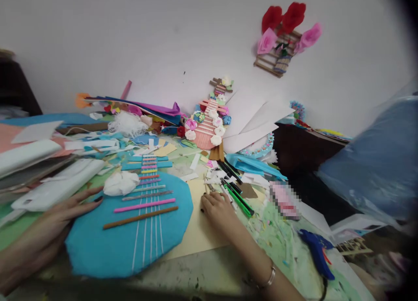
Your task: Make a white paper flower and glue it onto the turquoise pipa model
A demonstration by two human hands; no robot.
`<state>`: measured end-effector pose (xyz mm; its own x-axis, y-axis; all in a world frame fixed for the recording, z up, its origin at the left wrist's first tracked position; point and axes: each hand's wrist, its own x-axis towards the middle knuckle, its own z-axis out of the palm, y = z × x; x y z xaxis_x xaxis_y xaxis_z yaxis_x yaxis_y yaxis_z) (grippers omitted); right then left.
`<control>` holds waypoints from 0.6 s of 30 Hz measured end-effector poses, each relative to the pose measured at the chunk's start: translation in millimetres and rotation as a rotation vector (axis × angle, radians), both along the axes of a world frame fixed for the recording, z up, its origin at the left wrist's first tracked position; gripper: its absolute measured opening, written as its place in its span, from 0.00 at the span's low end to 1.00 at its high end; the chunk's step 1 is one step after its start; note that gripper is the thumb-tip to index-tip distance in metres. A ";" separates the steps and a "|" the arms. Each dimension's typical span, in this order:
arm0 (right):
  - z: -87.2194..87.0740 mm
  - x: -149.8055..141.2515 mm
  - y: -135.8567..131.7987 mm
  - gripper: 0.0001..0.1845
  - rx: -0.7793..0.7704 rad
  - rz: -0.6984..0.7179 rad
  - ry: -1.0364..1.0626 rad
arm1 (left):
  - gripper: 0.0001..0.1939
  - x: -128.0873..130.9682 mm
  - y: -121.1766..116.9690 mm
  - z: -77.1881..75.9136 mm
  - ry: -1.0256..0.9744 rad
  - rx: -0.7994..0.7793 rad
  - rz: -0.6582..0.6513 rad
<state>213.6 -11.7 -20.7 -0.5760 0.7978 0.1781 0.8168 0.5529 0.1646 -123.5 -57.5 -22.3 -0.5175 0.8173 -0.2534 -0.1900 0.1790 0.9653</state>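
Note:
A blue paper guitar (98, 249) lies in front of me, with white strings and several coloured strips across it. A crumpled white paper flower (120, 183) sits on its upper left part. My left hand (62, 218) rests at the guitar's left edge with fingers stretched out, fingertips close to the flower. To the right of the guitar, my right hand (218, 209) lies over a cream paper sheet (196, 240), fingers curled down and pressed together. What is under those fingertips is hidden. Green and black pens (240, 199) lie just beyond it.
A pink, flower-covered guitar (205, 133) leans against the wall. A blue glue gun (316, 251) lies at the right. White flat pieces (65, 183) are stacked at the left. Paper scraps and white stringy filler (127, 123) cover the back. A blue plastic bag (372, 162) bulges at far right.

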 end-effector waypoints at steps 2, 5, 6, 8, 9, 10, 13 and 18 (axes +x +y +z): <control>8.0 7.0 -0.1 0.09 -0.027 -0.015 -0.006 | 0.27 6.1 2.2 0.3 -0.098 -0.034 -0.142; 20.9 18.0 5.9 0.10 -0.144 -0.029 0.043 | 0.35 22.8 5.2 6.9 -0.174 -0.115 -0.224; 24.4 22.4 10.4 0.11 -0.178 -0.061 0.085 | 0.38 29.4 6.0 9.9 -0.190 -0.127 -0.261; 28.9 32.3 21.6 0.12 -0.176 -0.170 0.156 | 0.41 41.6 7.2 15.3 -0.199 -0.128 -0.339; 29.9 37.4 27.7 0.13 -0.150 -0.228 0.171 | 0.41 46.6 7.8 17.1 -0.190 -0.114 -0.380; 29.9 42.3 33.4 0.13 -0.119 -0.289 0.177 | 0.41 50.7 8.7 17.9 -0.171 -0.099 -0.428; 24.4 53.0 45.9 0.09 -0.068 -0.425 0.166 | 0.39 57.7 13.0 13.6 -0.025 -0.053 -0.570; 7.3 56.8 50.9 0.05 -0.066 -0.505 0.145 | 0.33 61.9 22.0 -5.6 0.325 0.074 -0.774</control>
<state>270.4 39.2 -13.3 -0.0904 0.9817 0.1676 0.9959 0.0903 0.0087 -61.5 -35.5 -28.0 0.1574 0.9801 -0.1208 0.2499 0.0789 0.9651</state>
